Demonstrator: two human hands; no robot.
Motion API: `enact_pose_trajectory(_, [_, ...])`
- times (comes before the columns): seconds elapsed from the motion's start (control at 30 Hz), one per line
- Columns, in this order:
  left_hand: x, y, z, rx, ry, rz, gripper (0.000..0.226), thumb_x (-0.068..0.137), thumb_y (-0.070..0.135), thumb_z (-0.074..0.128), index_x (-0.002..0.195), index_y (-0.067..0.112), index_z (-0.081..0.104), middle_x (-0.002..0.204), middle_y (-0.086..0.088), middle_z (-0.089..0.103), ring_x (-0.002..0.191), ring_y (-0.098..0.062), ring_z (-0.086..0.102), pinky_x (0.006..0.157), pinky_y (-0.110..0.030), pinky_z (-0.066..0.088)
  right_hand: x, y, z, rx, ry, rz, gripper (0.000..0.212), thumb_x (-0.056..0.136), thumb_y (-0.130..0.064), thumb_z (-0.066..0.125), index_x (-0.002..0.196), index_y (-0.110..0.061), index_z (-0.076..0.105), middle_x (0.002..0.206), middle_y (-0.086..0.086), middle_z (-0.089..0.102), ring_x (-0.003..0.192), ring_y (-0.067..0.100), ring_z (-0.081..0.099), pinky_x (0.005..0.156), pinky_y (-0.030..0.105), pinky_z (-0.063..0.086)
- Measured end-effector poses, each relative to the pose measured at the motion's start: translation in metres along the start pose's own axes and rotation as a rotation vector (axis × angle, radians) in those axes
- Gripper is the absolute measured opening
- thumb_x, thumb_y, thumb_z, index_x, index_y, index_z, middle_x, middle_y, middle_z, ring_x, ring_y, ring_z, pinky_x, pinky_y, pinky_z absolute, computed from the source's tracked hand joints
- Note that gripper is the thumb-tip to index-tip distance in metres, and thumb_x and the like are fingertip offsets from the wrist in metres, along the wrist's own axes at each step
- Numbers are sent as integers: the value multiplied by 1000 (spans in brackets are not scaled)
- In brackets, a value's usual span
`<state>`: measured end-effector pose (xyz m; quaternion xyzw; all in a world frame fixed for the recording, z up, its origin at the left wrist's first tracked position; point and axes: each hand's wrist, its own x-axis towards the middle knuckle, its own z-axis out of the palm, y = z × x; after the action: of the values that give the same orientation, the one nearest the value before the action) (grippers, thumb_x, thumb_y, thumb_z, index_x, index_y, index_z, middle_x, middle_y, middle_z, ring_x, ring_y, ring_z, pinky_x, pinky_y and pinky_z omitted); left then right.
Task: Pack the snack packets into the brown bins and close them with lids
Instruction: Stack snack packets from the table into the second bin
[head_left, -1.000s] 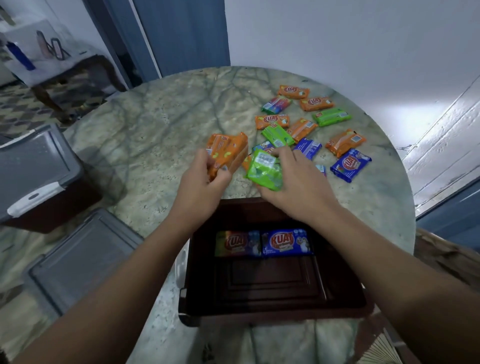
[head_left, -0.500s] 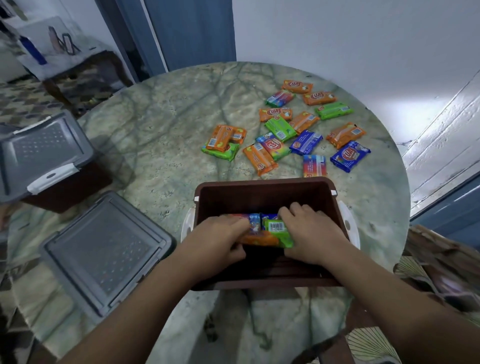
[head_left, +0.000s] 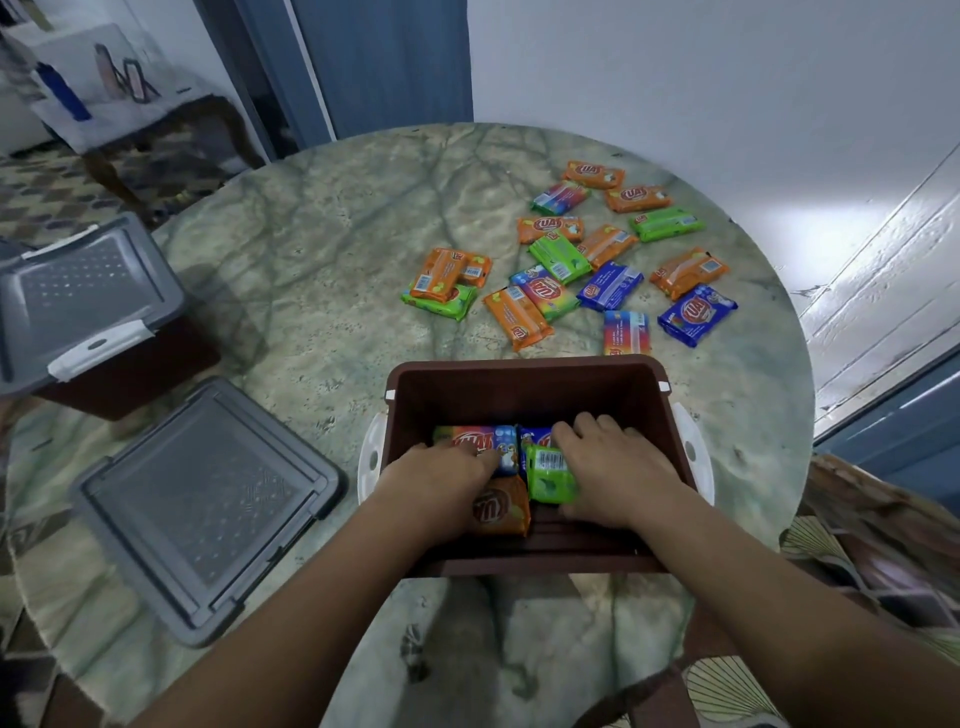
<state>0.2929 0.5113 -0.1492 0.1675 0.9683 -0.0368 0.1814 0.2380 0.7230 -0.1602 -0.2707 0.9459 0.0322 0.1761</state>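
Note:
An open brown bin (head_left: 519, 376) with white side latches stands on the marble table in front of me. Both my hands are down inside it. My left hand (head_left: 441, 480) holds an orange snack packet (head_left: 501, 512) against the bin floor. My right hand (head_left: 615, 467) curls its fingers over a green packet (head_left: 550, 475) beside it. Behind these lie a rainbow packet (head_left: 475, 441) and a blue packet (head_left: 535, 435), partly hidden by my fingers. Several loose packets (head_left: 571, 270) lie scattered on the table beyond the bin.
A loose grey lid (head_left: 208, 504) lies flat on the table to the left of the bin. Further left stands a second brown bin with its grey lid on (head_left: 88, 301). The round table (head_left: 322, 223) ends close behind the packets, near a white wall.
Both hands came down from above the loose pile into the bin with the orange and green packets. Both packets now lie in front of the rainbow and blue ones.

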Motion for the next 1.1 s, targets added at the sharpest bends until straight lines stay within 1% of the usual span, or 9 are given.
enact_pose_trajectory(0.23, [9, 5, 10, -79, -49, -18, 77, 81, 57, 74, 142, 20, 46, 138, -10, 48, 124, -32, 49, 94, -43, 50, 0, 0, 0, 12, -6, 6, 93, 80, -55, 76, 151, -22, 27, 143, 7, 41, 130, 29, 41, 103, 44, 42])
enact_pose_trajectory(0.37, [9, 7, 12, -168, -35, 10, 69, 78, 54, 79, 132, 21, 52, 132, -9, 48, 117, -30, 50, 89, -39, 51, 0, -1, -2, 17, -7, 10, 94, 79, -57, 76, 152, -23, 27, 143, 7, 40, 131, 29, 41, 104, 44, 42])
enact_pose_trajectory(0.5, [5, 7, 3, -537, 81, -24, 38, 85, 47, 75, 106, 28, 50, 111, 2, 49, 102, -24, 55, 87, -38, 50, 0, -2, -1, 24, -15, 13, 97, 76, -59, 76, 152, -23, 27, 143, 8, 40, 130, 30, 40, 105, 45, 41])
enact_pose_trajectory(0.57, [-2, 7, -4, -617, 212, -100, 32, 87, 43, 71, 99, 30, 45, 101, 6, 51, 91, -20, 57, 81, -40, 51, 1, -2, 1, 23, -19, 21, 99, 75, -58, 78, 152, -22, 26, 144, 8, 39, 130, 30, 39, 106, 46, 40])
enact_pose_trajectory(0.63, [-9, 5, -13, -726, 329, -212, 35, 86, 35, 71, 101, 32, 40, 95, 7, 53, 83, -15, 58, 73, -41, 51, 2, -2, 2, 13, -27, 29, 101, 74, -58, 79, 151, -21, 25, 143, 8, 38, 131, 31, 38, 107, 46, 39])
enact_pose_trajectory(0.7, [-15, 4, -20, -816, 326, -281, 47, 86, 32, 71, 118, 35, 36, 101, 6, 58, 86, -13, 62, 75, -39, 54, 2, -2, 2, 10, -32, 32, 101, 74, -58, 79, 151, -21, 25, 144, 8, 37, 132, 31, 38, 107, 47, 38])
enact_pose_trajectory(0.83, [-20, 7, -19, -525, 157, -313, 52, 96, 25, 61, 139, 29, 33, 117, -7, 53, 98, -29, 63, 84, -40, 55, 3, -2, 2, 11, -29, 31, 100, 75, -56, 78, 152, -22, 24, 144, 8, 38, 132, 31, 38, 108, 46, 38])
enact_pose_trajectory(1.0, [-13, 20, -20, -156, -76, -336, 48, 95, 16, 62, 138, 10, 39, 128, -18, 41, 108, -35, 57, 88, -40, 50, 3, -2, 3, 20, -27, 31, 98, 74, -55, 78, 150, -22, 25, 143, 8, 38, 131, 31, 38, 108, 46, 37])
enact_pose_trajectory(1.1, [-6, 25, -26, 108, -77, -288, 45, 97, 20, 57, 138, 10, 43, 133, -17, 38, 118, -34, 44, 94, -40, 44, 3, -2, 2, 29, -25, 32, 98, 74, -57, 77, 150, -23, 26, 142, 7, 38, 130, 30, 38, 108, 46, 37])
